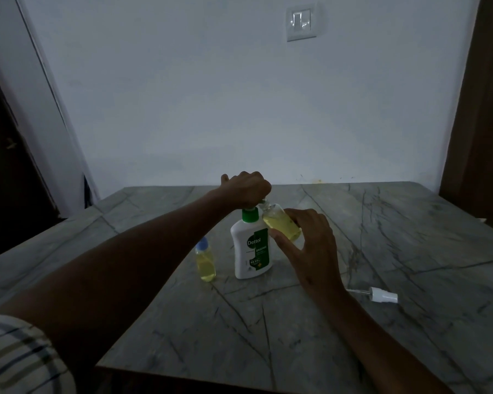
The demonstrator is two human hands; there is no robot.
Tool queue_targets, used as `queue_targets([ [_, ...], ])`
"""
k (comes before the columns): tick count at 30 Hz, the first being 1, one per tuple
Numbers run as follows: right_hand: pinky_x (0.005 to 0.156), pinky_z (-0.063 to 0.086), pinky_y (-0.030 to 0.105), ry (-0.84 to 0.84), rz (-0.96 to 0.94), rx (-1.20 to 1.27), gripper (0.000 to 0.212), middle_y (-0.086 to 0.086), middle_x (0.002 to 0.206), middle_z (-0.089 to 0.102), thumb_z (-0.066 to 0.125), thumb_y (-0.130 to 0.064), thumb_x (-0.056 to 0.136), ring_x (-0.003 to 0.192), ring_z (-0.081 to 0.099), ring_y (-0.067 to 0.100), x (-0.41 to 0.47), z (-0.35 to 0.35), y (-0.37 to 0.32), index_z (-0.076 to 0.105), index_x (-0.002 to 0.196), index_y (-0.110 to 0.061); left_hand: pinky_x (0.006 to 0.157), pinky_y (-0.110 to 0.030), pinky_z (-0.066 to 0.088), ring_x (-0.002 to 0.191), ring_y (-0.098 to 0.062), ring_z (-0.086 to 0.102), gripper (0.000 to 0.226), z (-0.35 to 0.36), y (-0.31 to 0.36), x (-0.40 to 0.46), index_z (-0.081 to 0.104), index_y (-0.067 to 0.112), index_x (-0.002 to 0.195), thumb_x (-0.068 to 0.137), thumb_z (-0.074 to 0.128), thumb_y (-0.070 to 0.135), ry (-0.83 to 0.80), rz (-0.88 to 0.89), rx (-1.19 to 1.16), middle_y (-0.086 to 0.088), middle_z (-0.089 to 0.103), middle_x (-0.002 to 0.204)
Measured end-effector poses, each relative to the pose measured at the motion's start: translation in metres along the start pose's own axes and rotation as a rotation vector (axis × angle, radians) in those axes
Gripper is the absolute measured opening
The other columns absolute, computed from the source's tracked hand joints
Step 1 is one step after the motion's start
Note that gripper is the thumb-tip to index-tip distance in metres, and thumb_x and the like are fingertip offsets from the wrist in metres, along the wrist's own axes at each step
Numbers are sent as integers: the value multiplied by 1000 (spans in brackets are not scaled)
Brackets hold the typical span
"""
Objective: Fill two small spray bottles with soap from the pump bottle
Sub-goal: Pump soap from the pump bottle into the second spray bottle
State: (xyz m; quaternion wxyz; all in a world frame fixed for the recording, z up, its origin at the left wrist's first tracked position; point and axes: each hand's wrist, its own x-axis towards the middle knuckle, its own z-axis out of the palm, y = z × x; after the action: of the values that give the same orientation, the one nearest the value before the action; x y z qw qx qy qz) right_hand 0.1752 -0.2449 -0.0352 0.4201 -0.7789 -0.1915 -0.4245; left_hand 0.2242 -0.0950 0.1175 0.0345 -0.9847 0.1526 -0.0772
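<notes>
Pump bottle (251,248) stood mid-desk (382,251); its pump head is pressed by left hand (246,189), fingers curled over it. Open spray bottle (282,223) is pinched, tilted to nozzle, by right hand (310,245). 2nd spray bottle (206,261), capped, stands just left; loose sprayer cap (382,294) lies to the right.

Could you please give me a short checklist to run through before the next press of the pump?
1. Left hand on the pump head of the pump bottle: ok.
2. Open bottle held tilted in the right hand, mouth at the spout: ok.
3. Room left in it: ok, partly filled with yellow liquid.
4. Spray cap within reach on the table: ok.
5. Capped bottle upright, apart from the pump bottle: ok.
6. Soap flowing now: cannot tell.
</notes>
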Motion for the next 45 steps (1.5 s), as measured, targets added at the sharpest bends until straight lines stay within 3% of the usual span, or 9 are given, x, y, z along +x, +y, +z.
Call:
queue_targets([
  [6,88,49,41,5,10,11,48,-12,116,58,57,-61,91,106,49,5,-1,-3,-2,59,126,-27,106,-61,39,111,-30,59,30,-4,-4,4,66,3,113,106,41,18,29,-8,-64,-12,61,123],
  [15,87,50,44,0,3,-6,51,-2,116,63,57,-59,92,106,53,12,0,-1,0,61,126,-21,109,-61,37,121,-33,53,29,3,-1,1,65,3,120,105,44,15,6,10,-14,-14,55,134],
  [24,91,47,39,-12,31,-5,52,-6,118,61,56,-63,91,108,53,11,-2,-3,-3,59,127,-25,104,-57,38,109,-31,60,32,-4,-5,4,67,0,111,103,41,18,49,-34,-105,-11,62,118],
  [32,89,48,41,-12,43,1,56,-3,115,63,54,-65,90,104,54,13,-2,-3,-3,62,124,-22,107,-62,40,117,-32,57,26,9,-4,6,67,3,119,103,49,13,30,6,-33,-13,58,130],
  [45,86,49,42,5,22,6,49,-5,114,62,58,-60,91,104,54,13,-1,-2,-1,60,124,-24,104,-55,37,112,-31,59,34,-2,-4,6,67,2,116,105,40,19,34,-27,-92,-12,62,123],
])
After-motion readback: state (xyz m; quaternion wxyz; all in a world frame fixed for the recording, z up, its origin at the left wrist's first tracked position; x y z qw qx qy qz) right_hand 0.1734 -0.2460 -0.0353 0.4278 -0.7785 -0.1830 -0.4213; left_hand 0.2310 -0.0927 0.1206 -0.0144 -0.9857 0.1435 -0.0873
